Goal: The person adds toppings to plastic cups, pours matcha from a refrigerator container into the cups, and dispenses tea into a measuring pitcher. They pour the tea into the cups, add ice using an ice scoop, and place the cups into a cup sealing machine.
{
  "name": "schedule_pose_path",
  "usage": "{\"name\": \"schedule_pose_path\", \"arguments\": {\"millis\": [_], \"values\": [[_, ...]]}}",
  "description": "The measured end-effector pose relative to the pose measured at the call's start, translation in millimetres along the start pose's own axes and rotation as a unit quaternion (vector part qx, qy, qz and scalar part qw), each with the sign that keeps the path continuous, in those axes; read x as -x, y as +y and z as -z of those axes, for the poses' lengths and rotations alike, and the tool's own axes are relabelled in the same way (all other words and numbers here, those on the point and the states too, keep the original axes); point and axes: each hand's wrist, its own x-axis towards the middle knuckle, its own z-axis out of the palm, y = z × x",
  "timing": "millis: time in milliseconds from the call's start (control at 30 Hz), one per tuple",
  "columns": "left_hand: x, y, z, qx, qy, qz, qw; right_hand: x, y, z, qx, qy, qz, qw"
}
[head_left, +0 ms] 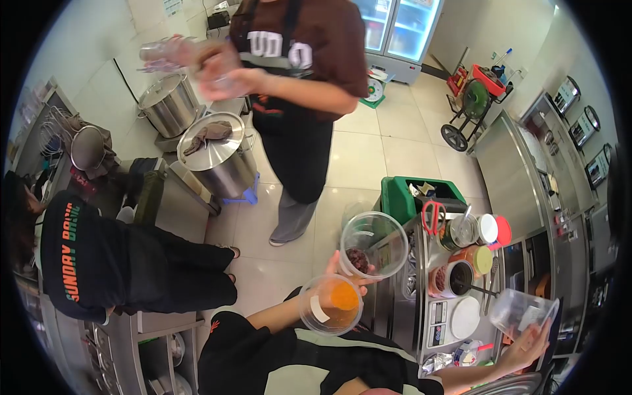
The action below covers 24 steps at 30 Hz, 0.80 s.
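Note:
My left hand is wrapped round a clear plastic tub with dark red beans at its bottom. Just below, over my wrist, is a second clear tub with an orange filling; whether the same hand supports it, I cannot tell. Out to the right, my right hand grips a clear plastic container, tilted above the counter. Nearest to it are a white kitchen scale and an open jar with a dark handle sticking out.
Red-handled scissors and several lidded jars stand along the counter. Beyond it is a green bin. One co-worker stands ahead beside large steel pots; another co-worker bends at the left.

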Motion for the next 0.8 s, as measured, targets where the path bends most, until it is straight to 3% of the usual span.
{"name": "schedule_pose_path", "arguments": {"millis": [33, 67, 133, 200, 267, 333, 400, 433, 600, 733, 800], "values": [[6.7, 13.0, -5.0, 0.002, -0.016, 0.011, 1.000, -2.3, -20.2, 3.9, -0.147, -0.014, 0.031, 0.989], [11.3, 25.0, -7.6, 0.003, -0.033, 0.023, 0.999, -3.8, -43.3, 3.8, -0.146, -0.013, 0.033, 0.989], [21.7, 49.4, -3.4, -0.001, -0.064, -0.008, 0.998, -8.9, -100.4, -3.1, -0.400, -0.121, 0.069, 0.906], [33.0, 70.3, -0.1, -0.004, -0.091, -0.038, 0.995, -21.3, -158.8, -16.9, -0.447, -0.225, 0.140, 0.854], [46.6, 95.5, -3.5, -0.014, -0.051, -0.155, 0.986, -32.9, -213.0, -40.5, -0.470, -0.322, 0.235, 0.788], [57.9, 124.0, 0.7, -0.061, -0.021, -0.175, 0.982, -27.1, -256.3, -69.7, -0.479, -0.378, 0.247, 0.753], [57.7, 144.7, -12.6, 0.063, -0.003, -0.255, 0.965, -28.3, -288.1, -93.0, -0.476, -0.401, 0.245, 0.743], [59.0, 163.1, -9.3, 0.039, 0.012, -0.278, 0.960, -30.4, -303.1, -104.8, -0.472, -0.427, 0.244, 0.732], [40.7, 250.8, -35.3, 0.032, -0.003, -0.302, 0.953, -42.6, -360.5, -178.0, -0.471, -0.434, 0.197, 0.742], [7.6, 356.7, -49.5, -0.082, -0.048, -0.350, 0.932, -72.3, -424.7, -268.1, -0.461, -0.419, 0.192, 0.758], [-6.2, 405.6, -71.4, -0.076, -0.025, -0.375, 0.923, -100.8, -463.7, -316.6, -0.465, -0.472, 0.174, 0.728]]}}
